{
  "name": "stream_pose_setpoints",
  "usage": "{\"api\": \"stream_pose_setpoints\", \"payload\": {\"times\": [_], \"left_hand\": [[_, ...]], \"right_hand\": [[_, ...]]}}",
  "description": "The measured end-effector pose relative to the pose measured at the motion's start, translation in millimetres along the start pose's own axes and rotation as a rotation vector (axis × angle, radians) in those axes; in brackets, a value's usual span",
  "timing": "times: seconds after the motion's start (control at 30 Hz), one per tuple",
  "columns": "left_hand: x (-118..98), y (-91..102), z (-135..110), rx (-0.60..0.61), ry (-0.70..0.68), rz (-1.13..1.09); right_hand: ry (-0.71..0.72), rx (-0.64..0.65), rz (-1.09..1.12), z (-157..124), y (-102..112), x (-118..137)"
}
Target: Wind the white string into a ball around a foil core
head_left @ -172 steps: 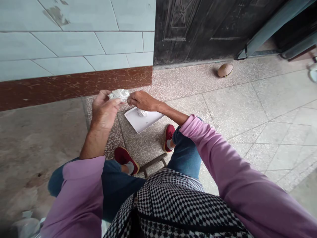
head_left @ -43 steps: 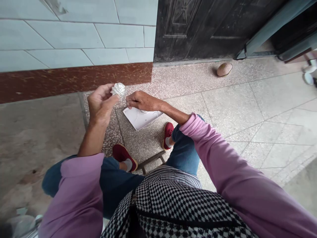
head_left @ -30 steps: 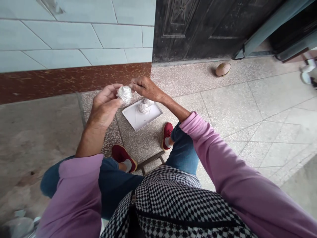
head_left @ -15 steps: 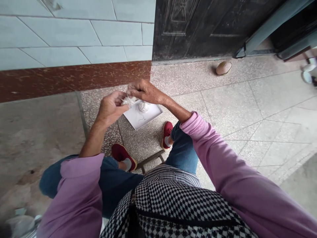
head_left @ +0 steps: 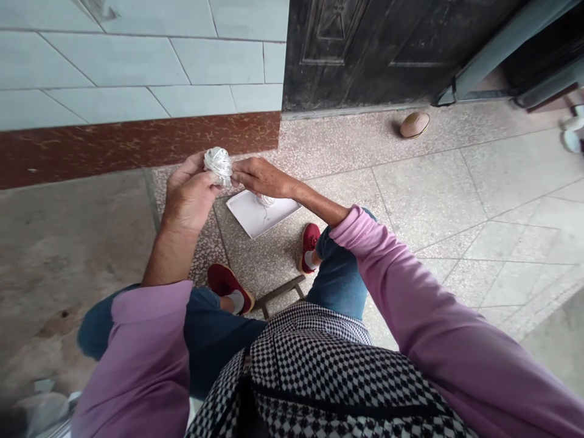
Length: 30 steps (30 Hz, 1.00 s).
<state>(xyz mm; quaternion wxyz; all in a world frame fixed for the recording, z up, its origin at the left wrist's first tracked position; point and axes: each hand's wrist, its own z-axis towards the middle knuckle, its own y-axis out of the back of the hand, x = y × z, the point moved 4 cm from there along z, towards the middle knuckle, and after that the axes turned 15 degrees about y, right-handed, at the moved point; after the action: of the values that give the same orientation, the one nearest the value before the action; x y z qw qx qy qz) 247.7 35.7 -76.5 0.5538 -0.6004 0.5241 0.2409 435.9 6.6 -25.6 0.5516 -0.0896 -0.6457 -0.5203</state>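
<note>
A ball of white string [head_left: 218, 164], wound in crossing loops, is held up in my left hand [head_left: 188, 194], thumb and fingers closed around its lower left. My right hand [head_left: 264, 176] meets the ball's right side with its fingers pinched on the string; the exact strand between the fingertips is hard to make out. Below the hands a shallow white tray [head_left: 253, 222] lies on the floor. In it sits a second bundle of white string [head_left: 266, 200], partly hidden behind my right hand and wrist, with a loose end trailing on the tray.
A tiled wall [head_left: 132, 61] with a brown skirting band and a dark door [head_left: 356, 55] stand in front. A rounded tan object [head_left: 415, 125] lies near the door sill. Red shoes [head_left: 228, 286] and a low wooden frame [head_left: 280, 292] are close to my legs.
My left hand has raised the ball of string and turned it upward. My right hand has shifted from over the ball to its right side, lower and slightly rightward.
</note>
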Motion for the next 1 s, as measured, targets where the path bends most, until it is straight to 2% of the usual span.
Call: {"api": "stream_pose_setpoints", "payload": {"times": [0.17,0.27,0.33,0.4,0.47,0.57,0.67,0.77,0.93,1.0], "left_hand": [[5,10.5,9,-0.092,-0.061,0.124],[4,13.1,12,-0.206,-0.138,0.312],[4,12.2,10,-0.257,-0.163,0.456],[5,8.7,6,-0.23,-0.149,0.587],[9,3.2,1,-0.118,-0.114,0.655],[14,-4.2,-5,0.056,-0.08,0.595],[18,-7.4,-6,0.124,-0.053,0.471],[18,-7.4,-5,0.11,-0.022,0.434],[9,-2.8,-10,-0.01,0.014,0.401],[7,-3.6,-12,0.008,0.053,0.359]], "right_hand": [[-0.002,0.066,-0.007,-4,-1,2],[0.0,0.104,0.023,-6,-2,5],[0.009,0.077,0.033,-6,0,6],[0.024,0.025,0.026,-5,5,7],[0.026,-0.03,0.018,-5,12,6],[0.003,-0.131,0.015,-6,26,3],[-0.031,-0.202,-0.012,-5,34,0],[-0.04,-0.212,-0.058,-3,35,-2],[-0.003,-0.249,-0.064,-2,35,-4],[-0.007,-0.258,-0.054,-2,34,-7]]}}
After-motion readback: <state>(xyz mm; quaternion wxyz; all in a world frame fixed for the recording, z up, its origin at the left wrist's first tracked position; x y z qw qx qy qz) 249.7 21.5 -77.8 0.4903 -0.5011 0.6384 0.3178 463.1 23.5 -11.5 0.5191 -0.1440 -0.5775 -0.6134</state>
